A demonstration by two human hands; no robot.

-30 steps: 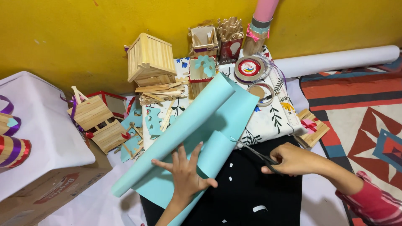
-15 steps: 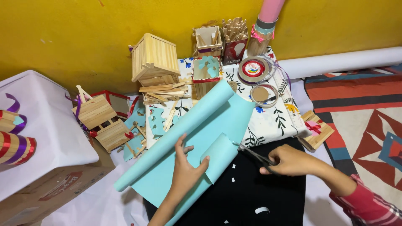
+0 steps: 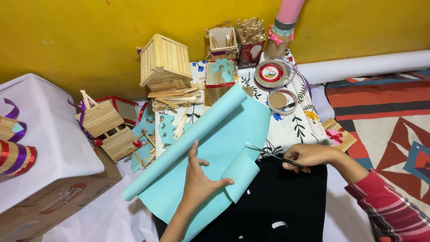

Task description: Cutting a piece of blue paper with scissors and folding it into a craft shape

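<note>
A light blue sheet of paper [image 3: 224, 148], partly rolled into a tube along its left side, lies over a black cloth [image 3: 286, 201]. My left hand [image 3: 199, 179] presses flat on the sheet, fingers spread. My right hand [image 3: 309, 156] holds a pair of scissors [image 3: 264, 151] whose blades point left and meet the sheet's right edge. A curled flap of the paper [image 3: 242, 172] lies just right of my left hand.
Stick-built wooden houses [image 3: 163, 62], boxes and a holder of craft sticks [image 3: 251, 40] stand along the yellow wall. Tape rolls [image 3: 271, 74] sit on a floral cloth. A white-covered cardboard box [image 3: 49, 148] is at left, a white paper roll [image 3: 367, 65] and patterned rug [image 3: 389, 116] at right.
My left hand has slid a little right and drawn its fingers closer together on the sheet. The scissors have moved into the paper's right edge. The view has shifted slightly.
</note>
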